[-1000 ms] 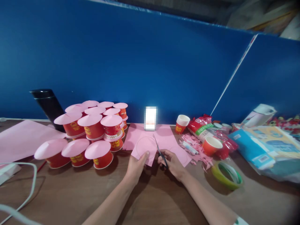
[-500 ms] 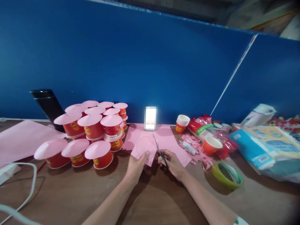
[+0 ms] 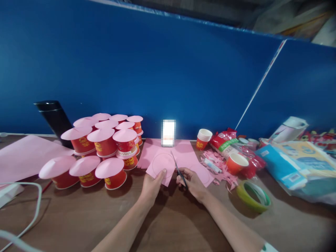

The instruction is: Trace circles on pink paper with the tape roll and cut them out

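Observation:
My left hand (image 3: 153,183) grips a piece of pink paper (image 3: 163,163) by its near left edge, thumb on top. A circle is drawn on this piece. In my right hand (image 3: 193,183) is a pair of scissors (image 3: 179,171), its blades pointing away from me at the paper's right edge. Whether the blades touch the paper I cannot tell. Beneath and behind lie larger pink sheets (image 3: 183,148), and another drawn circle shows on the pink paper right of the scissors.
Red paper cups with pink cone tops (image 3: 109,171) stand stacked on the left, near a black flask (image 3: 54,117). A blurred bright phone-like rectangle (image 3: 168,133) stands at the back. Rightward are stacked cups (image 3: 203,138), pink scraps (image 3: 225,171), a tape roll (image 3: 253,196) and a blue package (image 3: 283,168).
Almost nothing differs. Both hands, the paper and the scissors keep their places, with only a very slight shift of the whole view.

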Available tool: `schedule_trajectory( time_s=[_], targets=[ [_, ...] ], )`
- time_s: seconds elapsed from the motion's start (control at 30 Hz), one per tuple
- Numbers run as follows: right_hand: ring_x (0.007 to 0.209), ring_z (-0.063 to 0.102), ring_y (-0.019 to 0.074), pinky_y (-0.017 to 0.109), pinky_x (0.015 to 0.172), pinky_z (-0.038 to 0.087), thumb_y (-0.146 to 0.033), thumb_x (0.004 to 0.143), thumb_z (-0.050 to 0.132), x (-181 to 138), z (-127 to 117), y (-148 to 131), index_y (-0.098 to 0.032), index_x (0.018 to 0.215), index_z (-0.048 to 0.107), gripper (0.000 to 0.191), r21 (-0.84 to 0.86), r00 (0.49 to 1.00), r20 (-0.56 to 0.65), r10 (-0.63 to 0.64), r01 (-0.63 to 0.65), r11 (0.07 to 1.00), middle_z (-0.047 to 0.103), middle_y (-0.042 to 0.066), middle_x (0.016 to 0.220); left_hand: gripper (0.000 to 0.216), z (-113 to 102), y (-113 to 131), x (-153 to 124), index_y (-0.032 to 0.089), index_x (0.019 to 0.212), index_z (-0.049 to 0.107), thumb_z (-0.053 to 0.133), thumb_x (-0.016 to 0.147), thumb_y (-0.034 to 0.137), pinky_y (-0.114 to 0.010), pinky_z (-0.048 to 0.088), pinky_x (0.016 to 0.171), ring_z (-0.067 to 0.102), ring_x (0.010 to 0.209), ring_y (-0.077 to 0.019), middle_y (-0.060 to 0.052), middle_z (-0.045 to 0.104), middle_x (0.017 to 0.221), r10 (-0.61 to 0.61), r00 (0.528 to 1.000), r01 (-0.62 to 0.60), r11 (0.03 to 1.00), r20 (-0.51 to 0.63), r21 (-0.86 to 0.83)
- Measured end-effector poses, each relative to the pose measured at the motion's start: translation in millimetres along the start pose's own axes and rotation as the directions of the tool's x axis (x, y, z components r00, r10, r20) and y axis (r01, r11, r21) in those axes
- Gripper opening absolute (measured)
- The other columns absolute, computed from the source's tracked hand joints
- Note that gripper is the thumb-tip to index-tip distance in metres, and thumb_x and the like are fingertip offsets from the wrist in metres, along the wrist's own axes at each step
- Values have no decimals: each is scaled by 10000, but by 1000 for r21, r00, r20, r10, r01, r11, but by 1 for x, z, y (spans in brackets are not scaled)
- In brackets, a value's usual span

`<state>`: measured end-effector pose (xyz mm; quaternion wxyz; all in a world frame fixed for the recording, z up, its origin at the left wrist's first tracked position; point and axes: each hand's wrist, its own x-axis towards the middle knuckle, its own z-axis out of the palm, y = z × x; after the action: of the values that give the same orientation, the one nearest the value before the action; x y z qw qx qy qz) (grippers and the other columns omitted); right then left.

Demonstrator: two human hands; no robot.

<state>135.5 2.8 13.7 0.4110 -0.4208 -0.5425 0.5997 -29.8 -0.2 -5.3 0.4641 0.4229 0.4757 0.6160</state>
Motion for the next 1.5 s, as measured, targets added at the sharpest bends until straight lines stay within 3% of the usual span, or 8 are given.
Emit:
schedule_trajectory(
  time_s=[0.9,1.5],
  targets=[
    [546,517,92,189,442,347,-447,666,692,0,-1,1,-160,982,561,446,-39,1000,7,10,-9,999,581,-16,666,449,2,1,-1,115,1103,596,674,711,321,-337,419,946,591,1029,-218,-118,652,1081,54,999,-54,998,-1,-19],
    [550,524,95,192,451,361,-449,653,705,0,-2,2,-166,995,560,467,-25,1000,9,12,-11,1000,583,-16,673,442,1,3,-2,109,1094,595,666,714,323,-345,428,931,585,1042,-231,-127,652,1076,20,1000,-20,1000,-6,-20]
  ],
)
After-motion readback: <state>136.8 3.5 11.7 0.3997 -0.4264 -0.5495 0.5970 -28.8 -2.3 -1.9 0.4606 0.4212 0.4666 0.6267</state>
